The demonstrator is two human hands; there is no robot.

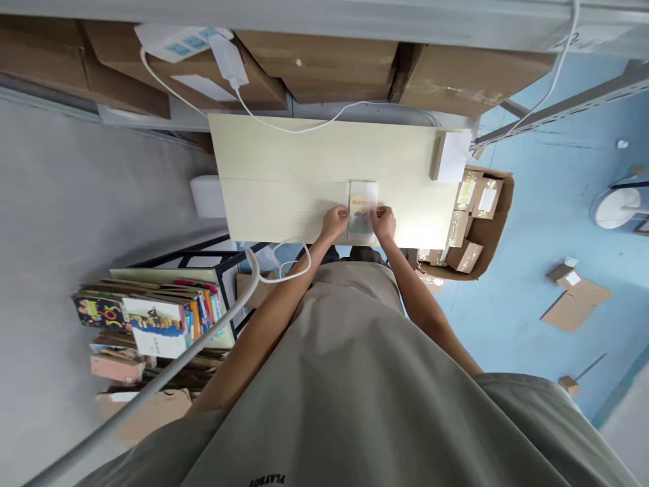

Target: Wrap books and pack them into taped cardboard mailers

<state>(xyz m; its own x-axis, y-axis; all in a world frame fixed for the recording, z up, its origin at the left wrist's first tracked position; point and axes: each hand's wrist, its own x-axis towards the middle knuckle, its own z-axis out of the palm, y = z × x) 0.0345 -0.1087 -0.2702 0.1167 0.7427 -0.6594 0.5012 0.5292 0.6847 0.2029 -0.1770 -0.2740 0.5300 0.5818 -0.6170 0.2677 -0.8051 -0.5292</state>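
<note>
A thin booklet (363, 210) with a pale cover, a yellow band and a greyish picture lies near the front edge of the cream tabletop (284, 152). My left hand (335, 222) is closed with its fingertips pinched at the booklet's left edge. At the opposite edge, my right hand (384, 222) is likewise closed, thumb and fingers on the cover's side. Some of the fingertips are too small to make out exactly. A white box or stack of paper (453, 157) sits at the table's far right corner.
Cardboard boxes (324, 64) line the shelf behind the table, with a power strip (182, 42) and a white cable (309, 128) hanging down. An open carton of small boxes (499, 230) stands right. Books (157, 318) fill a rack at left, crossed by a grey tube (167, 375).
</note>
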